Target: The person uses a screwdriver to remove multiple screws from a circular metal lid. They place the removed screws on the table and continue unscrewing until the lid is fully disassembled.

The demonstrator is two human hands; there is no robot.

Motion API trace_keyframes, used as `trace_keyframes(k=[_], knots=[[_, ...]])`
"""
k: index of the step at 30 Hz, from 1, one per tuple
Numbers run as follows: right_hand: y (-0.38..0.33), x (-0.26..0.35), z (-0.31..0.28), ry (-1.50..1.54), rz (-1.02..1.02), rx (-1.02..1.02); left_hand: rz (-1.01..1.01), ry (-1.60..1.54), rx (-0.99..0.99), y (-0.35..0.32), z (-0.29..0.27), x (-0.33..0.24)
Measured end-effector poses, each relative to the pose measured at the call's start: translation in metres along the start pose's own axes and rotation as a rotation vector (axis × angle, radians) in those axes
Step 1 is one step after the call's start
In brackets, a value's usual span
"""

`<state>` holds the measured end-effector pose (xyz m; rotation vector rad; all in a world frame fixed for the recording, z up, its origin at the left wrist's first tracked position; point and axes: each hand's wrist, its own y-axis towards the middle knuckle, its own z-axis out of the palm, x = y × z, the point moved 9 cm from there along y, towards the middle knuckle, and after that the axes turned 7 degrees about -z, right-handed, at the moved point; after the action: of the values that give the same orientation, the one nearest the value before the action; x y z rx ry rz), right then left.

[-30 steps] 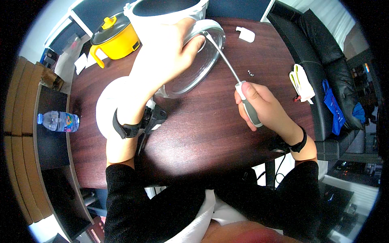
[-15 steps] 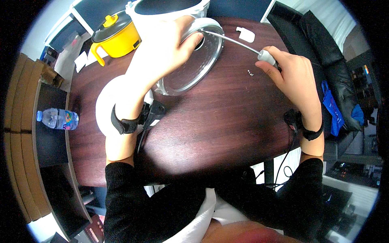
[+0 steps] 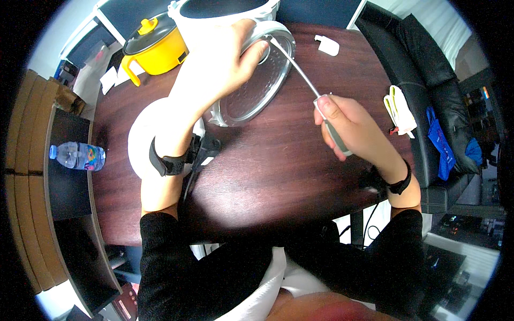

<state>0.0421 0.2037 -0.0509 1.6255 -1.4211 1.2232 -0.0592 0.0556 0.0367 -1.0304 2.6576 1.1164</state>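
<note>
My left hand (image 3: 227, 64) is closed on the upper rim of a clear round lid (image 3: 251, 99), thumb on the near side. The lid stands tilted on the table, with a pale ring at its top edge. In my right hand (image 3: 356, 128) is a screwdriver (image 3: 303, 75) with a grey and white handle, my thumb pressed along its top. Its shaft runs up and left, the tip at the lid's rim beside my left thumb. What the tip touches is too small to tell. Black straps circle both my wrists.
Behind the lid stands a white tub (image 3: 225, 22). A yellow pot (image 3: 163, 53) with a dark lid is at the far left. A white rounded object (image 3: 143, 134) lies beneath my left forearm. A small white plastic piece (image 3: 327, 46) and folded pale cloth (image 3: 399, 111) are at the right.
My right hand has moved left and nearer, and the screwdriver slants more steeply with its handle now showing. The pale cloth has come out from behind the hand. My left hand stays on the lid.
</note>
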Motion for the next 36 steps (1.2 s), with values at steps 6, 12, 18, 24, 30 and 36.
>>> trace_keyframes(k=[6, 12, 18, 24, 30, 36], knots=[[-0.005, 0.062, -0.038, -1.365, -0.322, -0.320, 0.014, 0.011, 0.040, 0.000, 0.003, 0.001], [-0.020, 0.096, -0.054, -1.456, -0.622, -0.428, 0.042, -0.016, 0.059, 0.001, 0.004, -0.002], [-0.005, 0.021, -0.044, -0.646, -0.267, -0.245, -0.015, -0.050, 0.066, 0.002, 0.004, 0.004], [-0.005, -0.012, 0.009, 0.228, 0.035, -0.042, -0.028, -0.041, 0.042, 0.000, 0.003, 0.002], [-0.001, -0.006, 0.006, 0.053, 0.008, -0.058, 0.034, 0.031, -0.036, 0.002, 0.003, 0.001], [0.001, 0.046, -0.043, -1.053, -0.350, -0.328, 0.023, 0.076, -0.023, 0.000, 0.001, 0.005]])
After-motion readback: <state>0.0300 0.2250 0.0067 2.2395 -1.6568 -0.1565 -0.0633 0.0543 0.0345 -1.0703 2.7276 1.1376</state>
